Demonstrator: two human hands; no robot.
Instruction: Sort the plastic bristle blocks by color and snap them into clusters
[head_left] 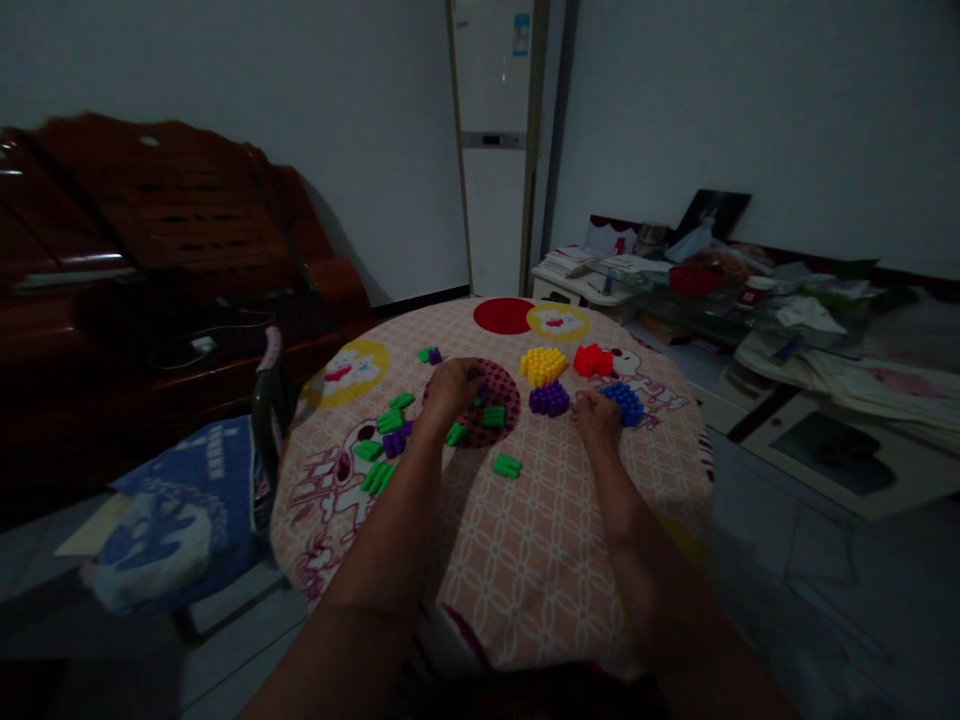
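Observation:
My left hand (454,388) reaches over the loose pieces left of the table's middle. Its fingers are closed on a small purple plastic block (482,390), mostly hidden by them. Around it lie several green plastic blocks (493,416) and another purple block (394,442). My right hand (598,414) is low over the cloth, fingers pinched together; what they hold, if anything, is hidden. It sits between a purple block group (550,399) and a blue block group (622,403). Behind these are a yellow block group (543,365) and a red block group (593,361).
A patterned cloth (525,560) covers the round table. On the left stand a chair with a blue cover (195,510) and a wooden bench (172,210). A cluttered glass-topped cabinet (817,410) is on the right. A tall white air conditioner (495,190) stands behind.

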